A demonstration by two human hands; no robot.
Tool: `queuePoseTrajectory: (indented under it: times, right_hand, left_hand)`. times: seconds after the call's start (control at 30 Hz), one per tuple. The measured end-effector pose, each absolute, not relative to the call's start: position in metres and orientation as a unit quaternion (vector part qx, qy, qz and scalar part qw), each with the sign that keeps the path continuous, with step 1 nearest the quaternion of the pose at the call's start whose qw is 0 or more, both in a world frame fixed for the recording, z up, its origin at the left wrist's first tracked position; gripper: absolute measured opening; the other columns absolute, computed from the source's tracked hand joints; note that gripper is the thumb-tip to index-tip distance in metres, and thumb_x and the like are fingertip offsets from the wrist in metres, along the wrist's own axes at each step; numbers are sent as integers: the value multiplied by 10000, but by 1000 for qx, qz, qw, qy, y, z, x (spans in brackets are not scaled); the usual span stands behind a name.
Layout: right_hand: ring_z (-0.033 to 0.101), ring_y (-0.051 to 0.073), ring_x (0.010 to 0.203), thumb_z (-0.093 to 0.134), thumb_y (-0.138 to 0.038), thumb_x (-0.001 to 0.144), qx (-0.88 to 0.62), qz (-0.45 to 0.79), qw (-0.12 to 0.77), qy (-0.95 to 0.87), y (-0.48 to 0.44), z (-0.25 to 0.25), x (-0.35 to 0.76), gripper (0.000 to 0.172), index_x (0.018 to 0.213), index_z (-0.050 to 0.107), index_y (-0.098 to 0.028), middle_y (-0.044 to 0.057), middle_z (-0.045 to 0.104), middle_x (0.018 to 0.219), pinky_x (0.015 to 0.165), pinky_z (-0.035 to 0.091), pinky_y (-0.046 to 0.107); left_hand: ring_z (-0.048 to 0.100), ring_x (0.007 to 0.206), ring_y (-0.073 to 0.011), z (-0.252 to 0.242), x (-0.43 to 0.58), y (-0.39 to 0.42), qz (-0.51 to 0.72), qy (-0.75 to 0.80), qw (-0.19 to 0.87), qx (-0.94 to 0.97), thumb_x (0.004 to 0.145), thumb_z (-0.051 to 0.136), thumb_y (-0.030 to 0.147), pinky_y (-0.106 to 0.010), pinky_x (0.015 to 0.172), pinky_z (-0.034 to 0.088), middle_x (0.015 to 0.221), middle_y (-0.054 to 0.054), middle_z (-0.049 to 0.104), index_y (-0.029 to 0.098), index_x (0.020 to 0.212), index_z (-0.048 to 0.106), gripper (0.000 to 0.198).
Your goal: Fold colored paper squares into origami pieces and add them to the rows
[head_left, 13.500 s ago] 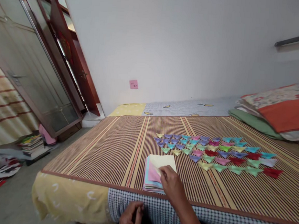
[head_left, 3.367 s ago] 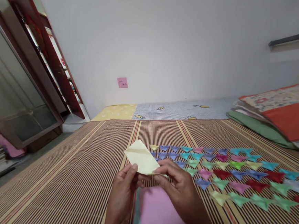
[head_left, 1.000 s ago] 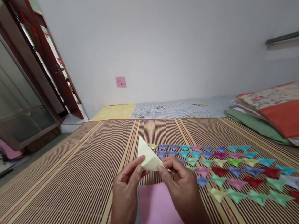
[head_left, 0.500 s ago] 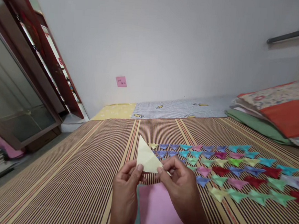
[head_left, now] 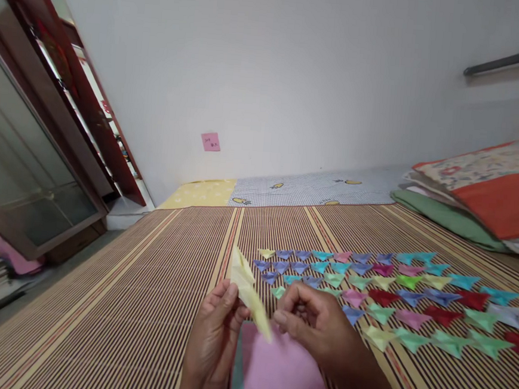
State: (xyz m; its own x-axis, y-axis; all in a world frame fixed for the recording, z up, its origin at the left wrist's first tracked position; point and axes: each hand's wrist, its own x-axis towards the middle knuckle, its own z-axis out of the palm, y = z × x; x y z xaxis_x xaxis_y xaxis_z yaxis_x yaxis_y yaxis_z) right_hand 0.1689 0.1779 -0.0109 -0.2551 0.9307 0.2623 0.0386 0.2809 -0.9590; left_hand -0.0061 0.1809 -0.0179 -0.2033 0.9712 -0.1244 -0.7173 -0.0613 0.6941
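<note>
Paper (head_left: 249, 289) (yellow, blurred) pinched by left hand (head_left: 212, 337); right hand (head_left: 316, 329) curled, grip unclear.

head cam | worn, faces forward-down | close over hands (head_left: 275, 333) | bed mat (head_left: 153, 294) beyond

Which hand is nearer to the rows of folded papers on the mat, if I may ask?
Right. The right hand sits at the edge of the folded papers; the left hand is farther left, pinching the yellow paper.
</note>
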Motion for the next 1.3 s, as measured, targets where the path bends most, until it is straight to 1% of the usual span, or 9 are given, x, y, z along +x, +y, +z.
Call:
queuePoseTrajectory:
  times: [0.07, 0.17, 0.27, 0.37, 0.5, 0.73, 1.0, 1.17, 1.3]
  right_hand:
    - [550, 148, 671, 668, -372, 903, -371, 465, 504, -626, 177, -8, 171, 250, 738, 597, -197, -17, 587, 693, 629, 427, 267]
    - [577, 145, 678, 658, -429, 926, -372, 462, 560, -578, 173, -4, 164, 247, 837, 640, -199, -13, 619, 719, 638, 456, 262]
    - [634, 152, 712, 673, -439, 921, -356, 485, 597, -531, 169, -2, 154, 241, 954, 672, -200, 3, 671, 781, 663, 504, 261]
    - [669, 160, 733, 693, -410, 911, -345, 498, 610, -512, 168, -1, 149, 219, 962, 686, -198, 12, 698, 810, 678, 529, 264]
    - [658, 156, 704, 708, -364, 900, -343, 494, 603, -525, 170, -3, 152, 172, 899, 689, -193, 5, 697, 750, 657, 520, 261]
    - [626, 152, 721, 742, -339, 859, -348, 493, 584, -542, 172, -6, 157, 169, 924, 684, -194, -2, 665, 774, 676, 513, 276]
    - [599, 157, 728, 746, -323, 830, -349, 510, 556, -555, 172, -7, 153, 158, 906, 701, -193, 3, 652, 778, 682, 500, 286]
    - [596, 146, 714, 742, -304, 847, -342, 513, 550, -563, 172, -7, 153, 117, 879, 708, -197, -6, 659, 759, 683, 490, 272]
    - [586, 144, 716, 743, -303, 843, -346, 507, 555, -562, 173, -9, 153, 120, 883, 711, -195, -8, 651, 757, 676, 493, 267]
  left_hand:
    - [606, 503, -65, -19, -7, 180, 675, 312, 632, 220, 623, 953, 139, -132, 474, 550, 685, -5, 709, 113, 782, 726, 278]
    - [531, 455, -30, -22, -4, 179, 628, 287, 665, 286, 723, 910, 217, -103, 442, 478, 646, 8, 679, 107, 783, 735, 215]
    - [523, 447, -21, -25, 1, 178, 590, 276, 677, 343, 819, 841, 256, -94, 440, 444, 627, 7, 670, 100, 787, 738, 189]
    - [542, 450, -27, -26, 4, 178, 575, 279, 680, 360, 816, 843, 284, -97, 441, 442, 638, -6, 687, 100, 778, 735, 216]
    - [557, 464, -35, -26, 4, 178, 571, 287, 682, 356, 783, 868, 291, -106, 444, 459, 658, -13, 694, 97, 773, 741, 233]
    - [568, 490, -46, -26, 2, 179, 579, 279, 690, 333, 774, 874, 258, -116, 458, 480, 672, -4, 679, 107, 797, 768, 186]
    - [577, 515, -81, -30, -2, 179, 586, 271, 697, 312, 804, 843, 219, -163, 489, 506, 698, -18, 689, 134, 918, 795, 150]
    - [570, 520, -72, -29, -3, 179, 584, 265, 703, 307, 806, 839, 214, -154, 506, 496, 697, -16, 677, 121, 858, 779, 122]
    - [574, 525, -78, -29, -5, 178, 586, 266, 705, 299, 783, 857, 212, -162, 506, 493, 702, -10, 679, 128, 893, 783, 157]
